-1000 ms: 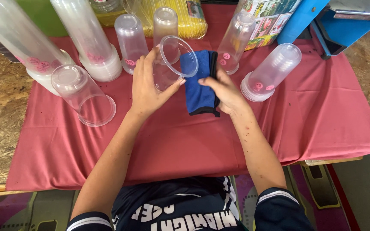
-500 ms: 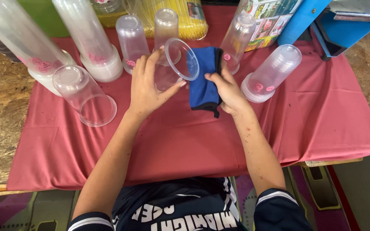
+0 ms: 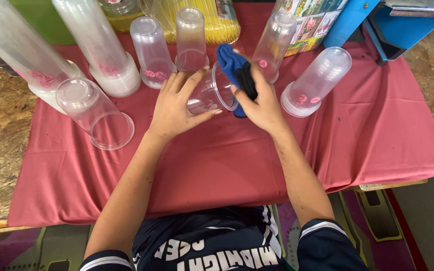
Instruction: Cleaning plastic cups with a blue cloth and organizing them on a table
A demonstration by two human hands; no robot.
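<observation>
My left hand (image 3: 177,105) grips a clear plastic cup (image 3: 208,94) held on its side, mouth turned toward the right. My right hand (image 3: 260,103) is closed around a bunched blue cloth (image 3: 231,64) with a dark part, pressed at the cup's rim. Both hands hover over a red tablecloth (image 3: 377,130) in the middle of the table.
Clear plastic cups stand upside down at the back (image 3: 191,37), another lies on its side at left (image 3: 94,113), and tall cup stacks lean at far left (image 3: 96,47). A stack (image 3: 315,80) lies at right. A blue box (image 3: 377,25) and yellow straws (image 3: 212,20) sit behind.
My right hand has lifted the blue cloth off the table and brought it to the cup's mouth. The cup has tipped lower and turned its mouth toward the right.
</observation>
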